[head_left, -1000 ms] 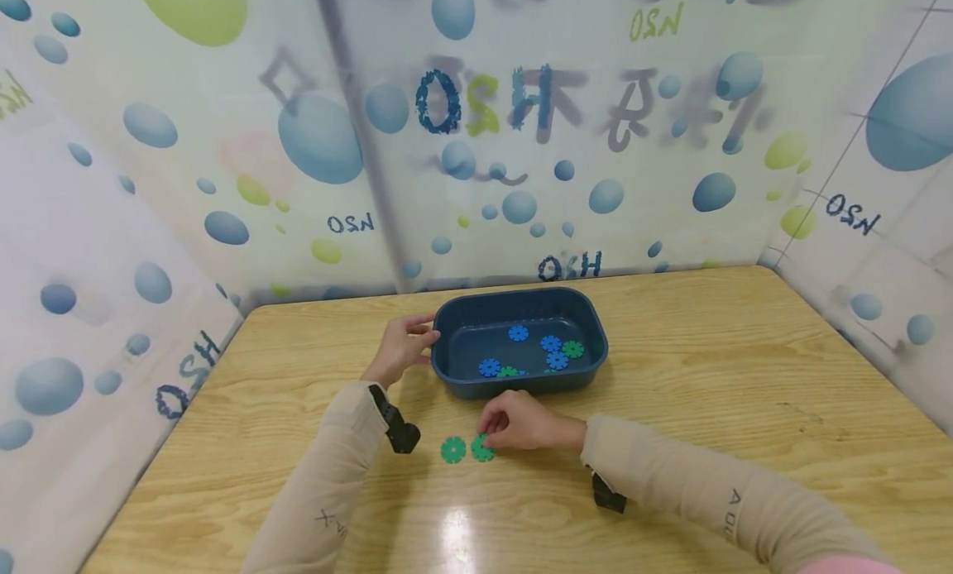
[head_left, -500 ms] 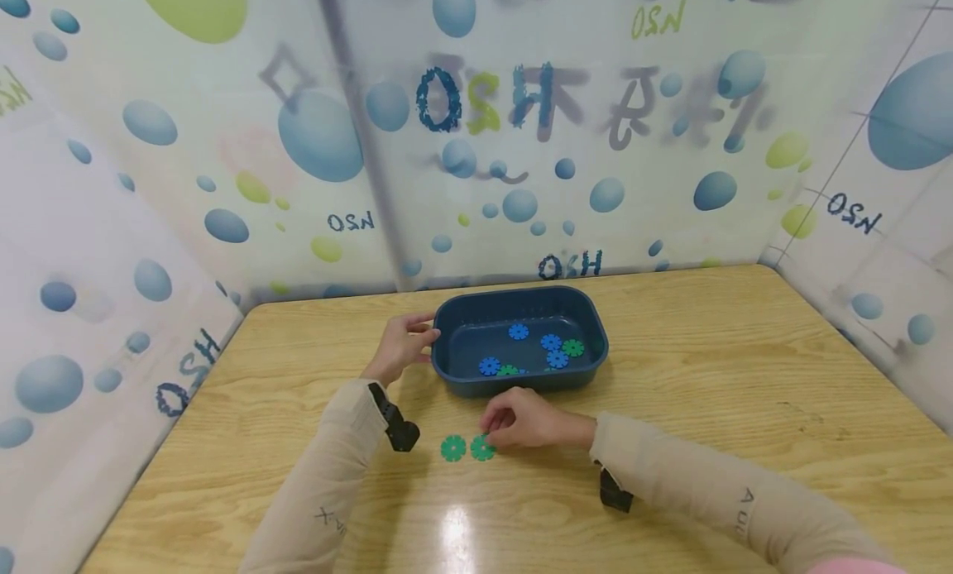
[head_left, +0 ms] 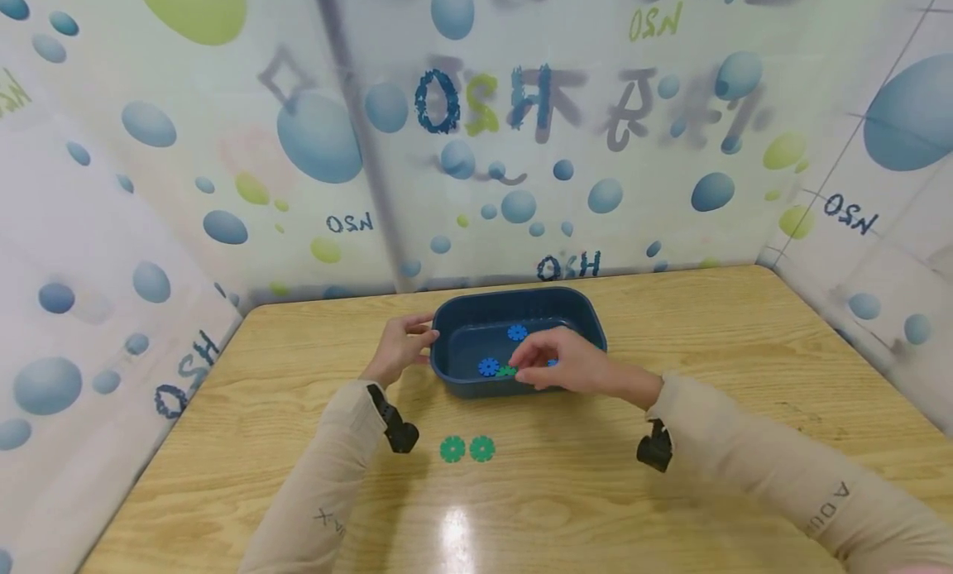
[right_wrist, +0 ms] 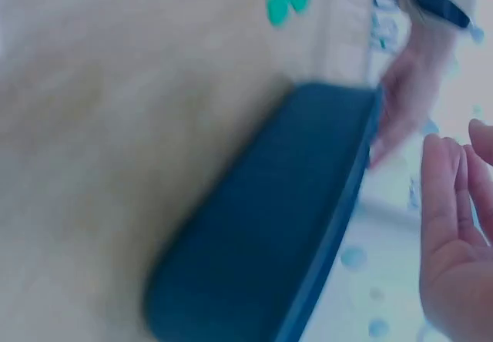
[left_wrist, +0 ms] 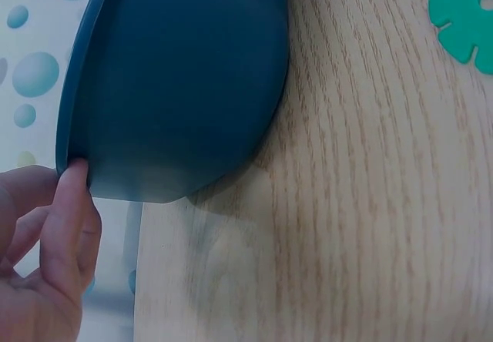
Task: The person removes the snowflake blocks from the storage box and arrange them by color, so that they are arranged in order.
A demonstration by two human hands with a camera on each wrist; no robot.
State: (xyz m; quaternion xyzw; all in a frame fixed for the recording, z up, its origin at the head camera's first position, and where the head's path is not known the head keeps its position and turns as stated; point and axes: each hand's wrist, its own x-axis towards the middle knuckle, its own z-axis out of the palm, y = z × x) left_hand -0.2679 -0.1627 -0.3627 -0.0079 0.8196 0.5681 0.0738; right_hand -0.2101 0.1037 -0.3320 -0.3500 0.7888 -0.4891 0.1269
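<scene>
At the left end of a dark blue plastic basin, my left hand holds the rim with thumb and fingers; a fingertip presses under the lip in the left wrist view. My right hand is over the basin's near right side, fingers loosely bent, with nothing seen between them. Inside lie blue notched discs and a green notched disc, some hidden by my right hand. Two green interlocking discs, a left one and a right one, lie side by side on the table before the basin.
The wood-grain table reaches a patterned curtain wall close behind the basin. Side walls flank it left and right. A black wrist camera sits on the left sleeve, another camera on the right.
My right hand has left the right green disc on the table and moved up and right over the basin. The left hand and the basin stay in place.
</scene>
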